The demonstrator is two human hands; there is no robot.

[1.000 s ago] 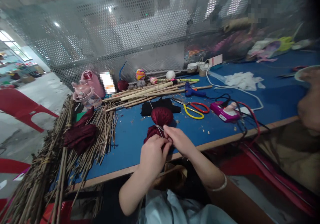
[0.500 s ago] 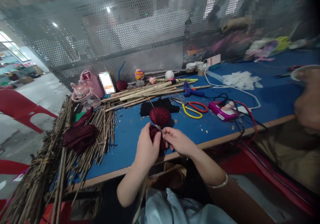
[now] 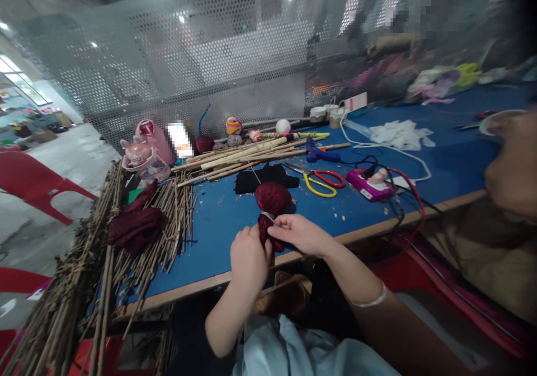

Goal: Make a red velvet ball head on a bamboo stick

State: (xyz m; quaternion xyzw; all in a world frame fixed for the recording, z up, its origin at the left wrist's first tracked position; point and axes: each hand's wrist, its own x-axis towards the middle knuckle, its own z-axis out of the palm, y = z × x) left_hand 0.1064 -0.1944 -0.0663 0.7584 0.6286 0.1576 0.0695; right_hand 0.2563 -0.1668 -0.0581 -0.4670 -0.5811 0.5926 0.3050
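Observation:
A dark red cloth-wrapped ball (image 3: pixel 273 197) stands near the table's front edge. A pale string (image 3: pixel 268 215) is wound around its neck, and the gathered cloth (image 3: pixel 263 228) hangs below. My left hand (image 3: pixel 250 255) is closed on that loose cloth from the left side. On the other side, my right hand (image 3: pixel 301 234) pinches the string with thumb and fingers close to the neck. A thin strand runs up from behind the ball toward the sticks. My fingers partly hide the lower cloth.
Behind the ball lie black cloth (image 3: pixel 247 181), red-and-yellow scissors (image 3: pixel 323 182), a blue glue gun (image 3: pixel 319 153) and wooden sticks (image 3: pixel 235 160). A purple power strip (image 3: pixel 369 186) with cords sits right. Twigs (image 3: pixel 172 219) and dark red cloth (image 3: pixel 135 228) are left. Another person's arm (image 3: pixel 509 163) is far right.
My left hand has gone from the string, along the left of the neck, to lower on the loose cloth. My right hand stays at the string, now pinching close to the neck.

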